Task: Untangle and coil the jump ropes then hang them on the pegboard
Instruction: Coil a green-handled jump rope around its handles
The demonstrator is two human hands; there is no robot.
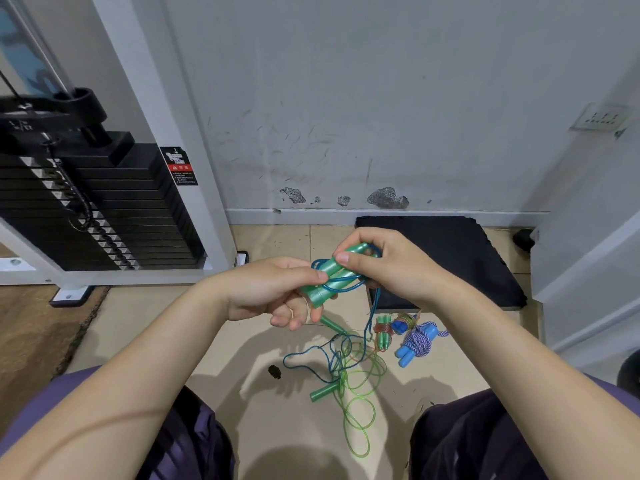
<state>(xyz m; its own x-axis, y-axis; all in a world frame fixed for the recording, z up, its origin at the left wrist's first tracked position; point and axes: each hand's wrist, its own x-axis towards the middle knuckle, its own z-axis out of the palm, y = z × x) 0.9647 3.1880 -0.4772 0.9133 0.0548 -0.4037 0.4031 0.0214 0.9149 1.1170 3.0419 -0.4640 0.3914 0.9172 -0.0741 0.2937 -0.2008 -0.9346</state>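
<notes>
1. The person is seated or crouched over a tiled floor (277,420), both bare forearms reaching forward, dark purple clothing over the knees.
2. Left hand (266,292): grip closed on the lower end of a pair of green handles (329,275), thumb pressed on top, fingers curled beneath.
3. Right hand (384,268): grip closed on the upper end of the same handles, thumb and forefinger pinching them.
4. A blue cord (346,282) is looped around the two handles held side by side; its free length hangs from the right hand down to the floor.
5. On the floor below the hands lies a tangle: the blue cord mixed with a clear green rope (360,410), which trails toward the person. One loose green handle (323,392) lies in the tangle; another shows just under the left hand's fingers.
6. To the right of the tangle sit three bundled ropes, close together: a green-handled bundle (382,332), a small blue one (401,325) and a blue-handled bundle (417,342) wrapped in purple-white cord.
7. A small dark object (274,371) lies on the floor left of the tangle; what it is cannot be told.
8. A black mat (460,258) lies against the wall beyond the hands. A weight stack (104,209) in a white frame stands at the left.
</notes>
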